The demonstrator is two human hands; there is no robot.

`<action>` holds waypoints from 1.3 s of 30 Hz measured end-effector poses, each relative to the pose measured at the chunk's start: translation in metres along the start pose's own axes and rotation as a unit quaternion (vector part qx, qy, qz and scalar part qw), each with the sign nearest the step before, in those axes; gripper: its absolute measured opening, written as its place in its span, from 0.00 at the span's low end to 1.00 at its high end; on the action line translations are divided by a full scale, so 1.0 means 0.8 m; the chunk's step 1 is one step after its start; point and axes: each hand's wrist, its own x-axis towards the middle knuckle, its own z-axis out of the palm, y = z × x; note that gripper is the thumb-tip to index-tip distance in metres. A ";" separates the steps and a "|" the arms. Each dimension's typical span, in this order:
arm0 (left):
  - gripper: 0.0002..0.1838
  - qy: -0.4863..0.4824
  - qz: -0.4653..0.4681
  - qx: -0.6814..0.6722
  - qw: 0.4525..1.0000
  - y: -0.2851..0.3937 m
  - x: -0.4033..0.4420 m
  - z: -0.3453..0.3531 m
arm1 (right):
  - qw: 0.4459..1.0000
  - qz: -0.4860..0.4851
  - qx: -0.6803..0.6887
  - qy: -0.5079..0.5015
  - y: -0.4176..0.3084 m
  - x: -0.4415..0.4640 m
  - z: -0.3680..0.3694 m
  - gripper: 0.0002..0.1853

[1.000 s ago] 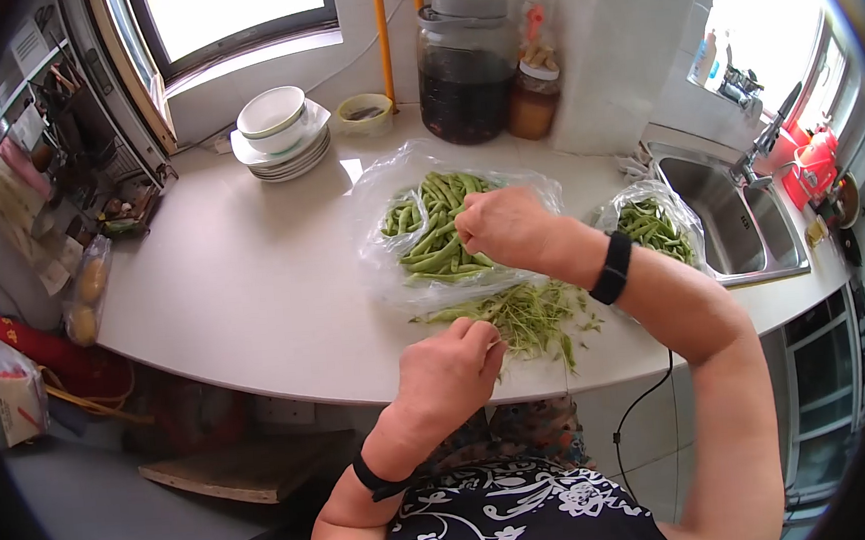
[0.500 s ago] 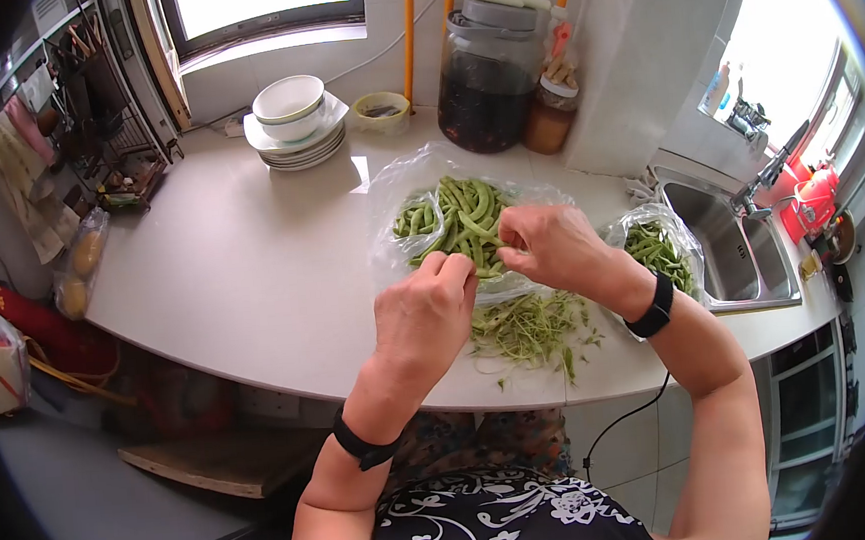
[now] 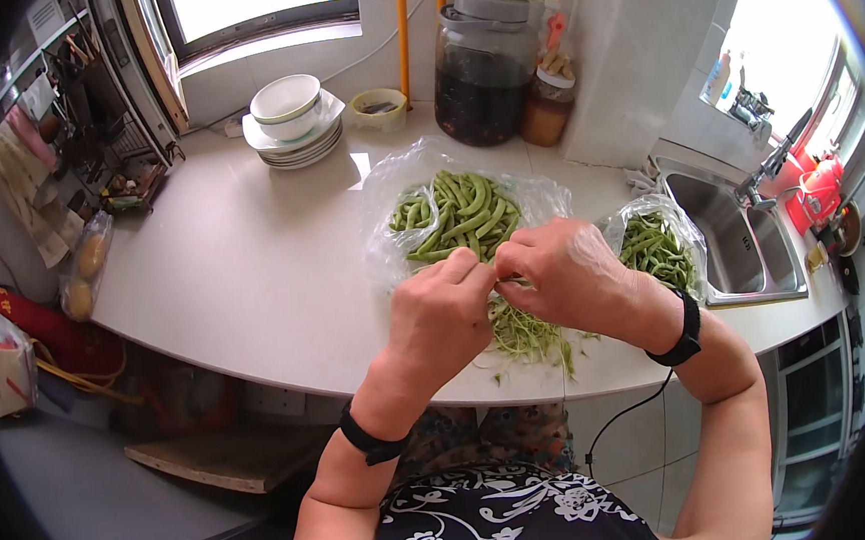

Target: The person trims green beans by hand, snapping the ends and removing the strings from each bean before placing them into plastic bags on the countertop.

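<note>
My left hand (image 3: 439, 315) and my right hand (image 3: 573, 272) meet fingertip to fingertip at the near edge of an open plastic bag (image 3: 380, 203). Both are closed in a pinch; whatever lies between the fingertips is too small and hidden to make out. Green bean pods (image 3: 463, 208) fill the bag just beyond the hands. Under and in front of my right hand lies a loose heap of thin green trimmings (image 3: 533, 341), partly covered by it. Farther right, a second plastic bag holds smaller green pieces (image 3: 655, 246).
Stacked plates (image 3: 304, 151) with bowls (image 3: 286, 102) stand at the back left of the counter (image 3: 222, 275), beside a small yellow-rimmed tub (image 3: 379, 110). A large dark jar (image 3: 482, 76) and a smaller brown jar (image 3: 547, 106) are against the wall. The sink (image 3: 719, 235) is at the right.
From apart, with my right hand over the pods, the hands have come together. Over the last half second they moved slightly nearer to me, my right hand now over the trimmings.
</note>
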 end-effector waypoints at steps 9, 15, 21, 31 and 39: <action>0.07 -0.101 -0.160 0.012 0.982 -0.020 -0.015 -0.031 | 0.994 0.044 -0.052 0.087 0.056 0.028 0.032 0.15; 0.17 -0.258 -0.132 0.054 0.956 -0.034 -0.033 -0.009 | 0.980 -0.011 0.063 -0.190 0.055 0.029 0.087 0.25; 0.23 -0.323 -0.194 0.136 0.916 -0.038 -0.019 -0.030 | 0.986 0.057 -0.032 -0.156 0.095 0.049 0.127 0.31; 0.26 -0.290 -0.074 0.024 0.954 0.038 -0.044 -0.030 | 0.995 -0.010 0.025 -0.092 0.114 -0.008 0.119 0.16; 0.28 -0.288 0.005 0.048 0.957 0.051 -0.053 0.001 | 0.993 0.020 0.114 -0.034 0.072 -0.017 0.085 0.14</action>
